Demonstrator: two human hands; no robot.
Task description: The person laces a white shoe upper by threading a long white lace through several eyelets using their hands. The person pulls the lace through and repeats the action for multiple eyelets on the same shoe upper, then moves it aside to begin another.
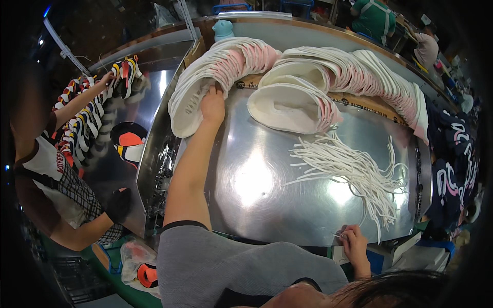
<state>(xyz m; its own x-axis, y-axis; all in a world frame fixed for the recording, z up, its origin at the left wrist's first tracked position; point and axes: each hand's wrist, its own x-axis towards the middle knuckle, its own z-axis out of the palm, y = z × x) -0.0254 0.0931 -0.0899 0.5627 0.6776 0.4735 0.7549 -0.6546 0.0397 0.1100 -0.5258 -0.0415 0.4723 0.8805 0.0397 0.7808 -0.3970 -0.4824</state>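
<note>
Head view; left arm (pixel 193 161) outstretched

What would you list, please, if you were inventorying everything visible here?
nested pieces: many, white and pink, metal table's far side
cords: many, white, table's right half
metal table: one, silver, centre
cardboard: count unclear, brown, beside the pieces
container: one, light blue, behind the pieces
shoe parts: many, red, yellow, white, black, left table
fabric pieces: several, navy, right edge
plastic bag: one, clear, lower left
co-worker: one, white and dark clothing, left
people: at least two, green and pale clothing, top right
shirt: one, grey, bottom centre
left hand: one, bare, at the pieces' left row
right hand: one, bare, table's near edge
</note>
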